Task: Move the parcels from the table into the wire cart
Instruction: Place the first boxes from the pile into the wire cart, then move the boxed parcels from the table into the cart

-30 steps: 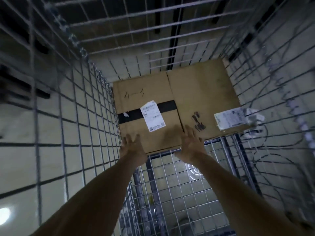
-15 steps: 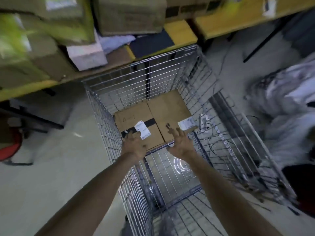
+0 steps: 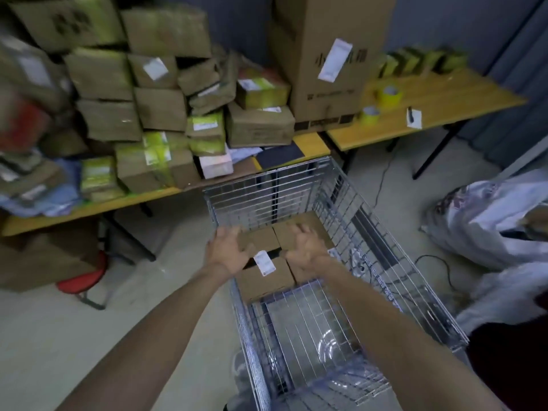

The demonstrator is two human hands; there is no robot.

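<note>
Parcels (image 3: 160,114) crowd the worktop (image 3: 89,209) beyond the wire cart (image 3: 267,180), whose far end holds two cardboard boxes (image 3: 264,281). Above them the left hand (image 3: 226,252) and right hand (image 3: 305,247) hover, grip wide, empty. Likely between loads: next, reach to the pile.

Black-taped parcel (image 3: 264,277) with white label lay flat below left grip (image 3: 226,250), plain parcel (image 3: 314,221) touching beside it below right grip (image 3: 305,247), both inside wire cart (image 3: 261,197), stacked parcels (image 3: 160,108) on surface (image 3: 89,209) beyond both.

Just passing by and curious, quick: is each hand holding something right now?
Left hand: open, fingers spread, holding nothing.
Right hand: open, fingers spread, holding nothing.
</note>
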